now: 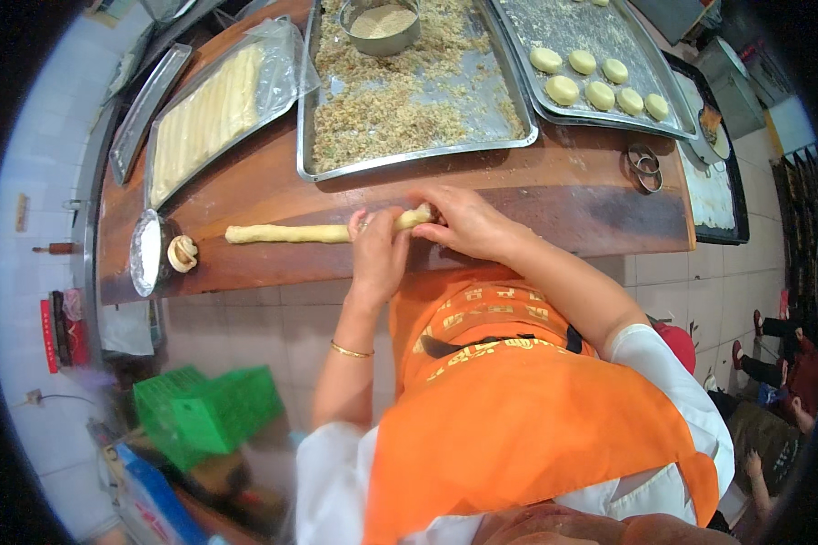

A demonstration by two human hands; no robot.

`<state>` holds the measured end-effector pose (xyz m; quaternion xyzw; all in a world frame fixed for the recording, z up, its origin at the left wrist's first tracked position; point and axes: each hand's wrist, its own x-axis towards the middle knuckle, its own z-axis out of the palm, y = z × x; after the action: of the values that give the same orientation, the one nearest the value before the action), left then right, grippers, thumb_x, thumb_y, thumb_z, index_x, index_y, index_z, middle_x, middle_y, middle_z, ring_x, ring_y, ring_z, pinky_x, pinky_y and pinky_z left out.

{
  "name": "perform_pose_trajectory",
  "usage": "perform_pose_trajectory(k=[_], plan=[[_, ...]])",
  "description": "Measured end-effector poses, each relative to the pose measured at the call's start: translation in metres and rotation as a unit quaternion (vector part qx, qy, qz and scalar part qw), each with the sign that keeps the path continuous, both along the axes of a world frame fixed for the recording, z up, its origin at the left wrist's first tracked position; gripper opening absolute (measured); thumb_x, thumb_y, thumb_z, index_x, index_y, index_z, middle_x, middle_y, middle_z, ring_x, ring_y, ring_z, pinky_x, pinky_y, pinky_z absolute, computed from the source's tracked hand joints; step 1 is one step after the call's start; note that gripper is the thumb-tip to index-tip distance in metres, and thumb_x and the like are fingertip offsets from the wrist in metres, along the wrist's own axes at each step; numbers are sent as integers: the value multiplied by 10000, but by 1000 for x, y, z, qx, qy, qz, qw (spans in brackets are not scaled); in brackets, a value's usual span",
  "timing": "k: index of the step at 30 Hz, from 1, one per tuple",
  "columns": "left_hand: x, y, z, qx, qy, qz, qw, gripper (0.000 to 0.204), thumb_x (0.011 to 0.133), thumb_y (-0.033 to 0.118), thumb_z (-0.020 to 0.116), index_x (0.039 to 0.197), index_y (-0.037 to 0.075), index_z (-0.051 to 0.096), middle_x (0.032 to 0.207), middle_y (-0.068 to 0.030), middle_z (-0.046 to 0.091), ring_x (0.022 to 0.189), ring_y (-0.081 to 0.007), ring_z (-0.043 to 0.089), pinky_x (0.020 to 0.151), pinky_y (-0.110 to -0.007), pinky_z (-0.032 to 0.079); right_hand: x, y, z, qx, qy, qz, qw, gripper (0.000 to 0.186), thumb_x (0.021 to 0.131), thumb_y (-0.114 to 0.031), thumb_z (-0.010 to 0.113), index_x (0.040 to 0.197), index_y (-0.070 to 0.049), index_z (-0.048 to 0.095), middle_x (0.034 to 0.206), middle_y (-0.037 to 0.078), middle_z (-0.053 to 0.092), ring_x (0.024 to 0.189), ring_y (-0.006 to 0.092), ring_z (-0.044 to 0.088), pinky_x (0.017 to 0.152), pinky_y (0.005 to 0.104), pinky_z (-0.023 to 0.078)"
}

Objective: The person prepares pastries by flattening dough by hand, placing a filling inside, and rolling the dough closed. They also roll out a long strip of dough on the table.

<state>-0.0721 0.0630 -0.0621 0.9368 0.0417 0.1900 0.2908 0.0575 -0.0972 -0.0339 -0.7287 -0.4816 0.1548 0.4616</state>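
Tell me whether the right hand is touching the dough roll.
Touching: the head view shows the right hand pinching the dough roll's right end.

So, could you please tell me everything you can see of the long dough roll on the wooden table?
The dough roll is a pale yellow, soft-looking rope lying flat along the front edge of the wooden table, running left to right. Its left end lies free near a small coiled dough piece. At its right end the left hand and right hand both rest on it, pinching that end.
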Motion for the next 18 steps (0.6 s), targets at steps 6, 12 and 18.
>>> perform_pose_trajectory(k=[6,12,18], plan=[[8,-15,10,59,-38,25,997,230,825,62,706,1027,38,598,905,-128,629,919,-346,607,1003,-506,362,-8,13,-5,42,-11,-40,998,258,840,-143,755,1025,-21,623,937,176,673,862,358,659,733,427,526],[15,-23,-11,134,-1,35,990,157,802,36,668,944,40,602,923,-122,602,960,-333,582,972,-498,373,-7,2,-12,2,-158,-34,987,189,858,-134,709,993,-16,649,913,188,676,789,335,668,675,387,527],[26,-38,-14,195,63,63,977,218,781,39,631,996,2,626,1056,-155,586,1074,-336,547,1041,-488,339,13,-30,23,81,390,2,917,227,941,-138,665,1122,-6,631,912,-1,659,770,131,640,702,283,544]])
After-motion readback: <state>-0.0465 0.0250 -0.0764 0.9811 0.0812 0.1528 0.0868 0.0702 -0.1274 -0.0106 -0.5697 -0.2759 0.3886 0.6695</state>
